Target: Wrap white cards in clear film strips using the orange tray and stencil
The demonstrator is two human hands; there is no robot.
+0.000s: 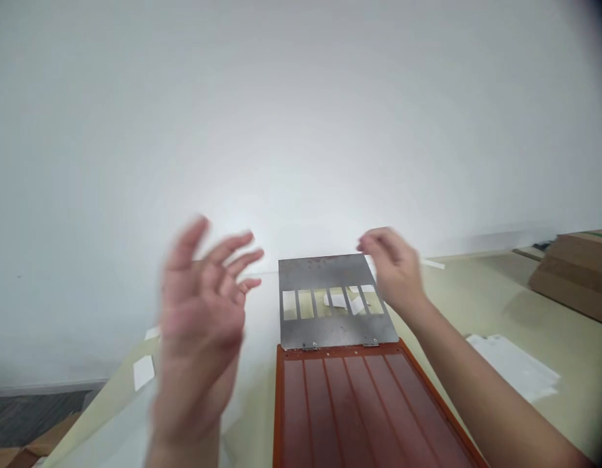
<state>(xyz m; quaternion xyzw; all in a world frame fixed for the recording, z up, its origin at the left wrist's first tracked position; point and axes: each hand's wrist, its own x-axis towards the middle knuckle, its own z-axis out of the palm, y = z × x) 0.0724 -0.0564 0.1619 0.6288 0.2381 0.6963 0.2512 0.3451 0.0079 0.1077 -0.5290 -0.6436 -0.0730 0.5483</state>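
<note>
My left hand is raised in the air to the left of a grey metal plate, fingers spread and smeared by motion, holding nothing. My right hand sits at the plate's far right corner with its fingers curled together at the edge. The plate has a row of slots and is hinged up from a red-brown ribbed tray that lies on the pale table. Small white pieces show through the slots.
A cardboard box stands at the far right. White sheets lie right of my forearm, and a white slip lies at the left. A white wall rises behind the table; dark floor shows at lower left.
</note>
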